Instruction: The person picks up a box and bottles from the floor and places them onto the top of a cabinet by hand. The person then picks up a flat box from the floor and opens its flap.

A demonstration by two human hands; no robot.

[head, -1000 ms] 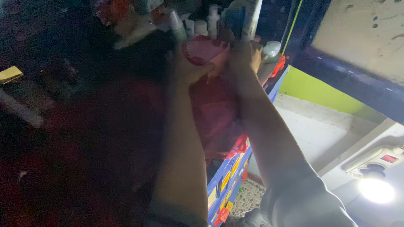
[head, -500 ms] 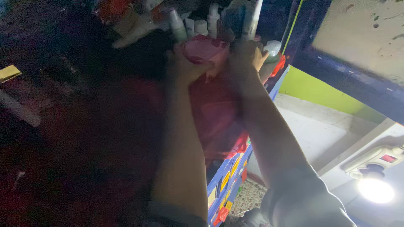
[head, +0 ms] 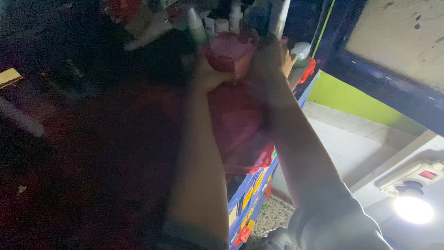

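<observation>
You had both hands up at the dim, crowded far end of the surface, your left hand (head: 208,76) and right hand (head: 270,60) clasped around the small pink plastic tub (head: 230,55), lifted among the white bottles (head: 236,16), not yet set down.

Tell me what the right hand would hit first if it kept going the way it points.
Probably the tall pale tube standing just beyond the right hand, among the bottles; depth is hard to judge in the dark, blurred picture.
</observation>
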